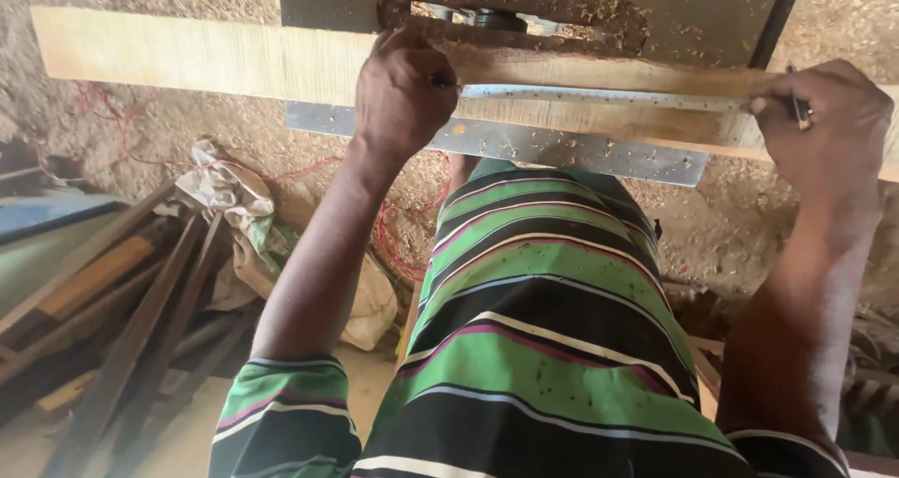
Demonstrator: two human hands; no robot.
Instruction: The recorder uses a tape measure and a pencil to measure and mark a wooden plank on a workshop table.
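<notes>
A: What is nearest the camera?
B: A striped green shirt [552, 338], then two bare arms reaching forward

A: And the hands?
B: The left hand [403, 94] presses flat on one metal ruler [599, 97], likely pinning it along one pale wooden plank [215, 58] beneath. The right hand [824, 122] pinches one pencil [798, 103] at the ruler's end

A: Beyond them?
B: One sawdust-strewn machine table [712, 10]

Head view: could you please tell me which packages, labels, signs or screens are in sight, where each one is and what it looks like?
Sack: on the sawdust floor left of the person, crumpled, cream cloth or plastic, the only package-like thing.
Ruler: long grey metal strip with fine markings, lying along the plank between left hand and right hand.
No labels, signs or screens show.
</notes>
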